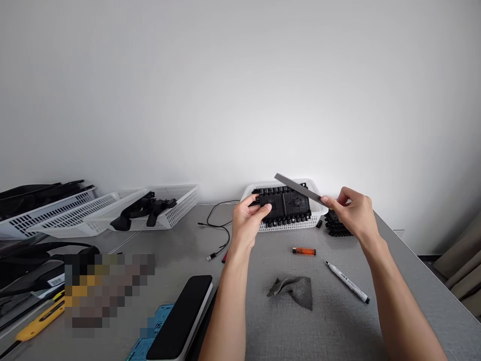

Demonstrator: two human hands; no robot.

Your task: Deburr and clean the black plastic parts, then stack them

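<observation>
My left hand (pixel 248 218) grips the left end of a black ribbed plastic part (pixel 287 205), thumb on its face, and holds it up before a white basket (pixel 317 220). In my right hand (pixel 347 208) is a thin, flat grey strip (pixel 298 186), pinched at its right end between thumb and fingers. The strip slants up to the left, over the upper right of the black part. Whether the two touch is not clear. Beneath the hands an orange lighter (pixel 304 251), a white marker (pixel 347 282) and a crumpled dark grey cloth (pixel 291 291) lie on the table.
Black ribbed pieces (pixel 336 224) lie beside the basket. A black USB cable (pixel 225 235) curls left of my left hand. A black-topped device (pixel 182 316) is near my left forearm. White baskets (pixel 180 208) with black parts and a yellow-handled tool (pixel 41 321) are farther left.
</observation>
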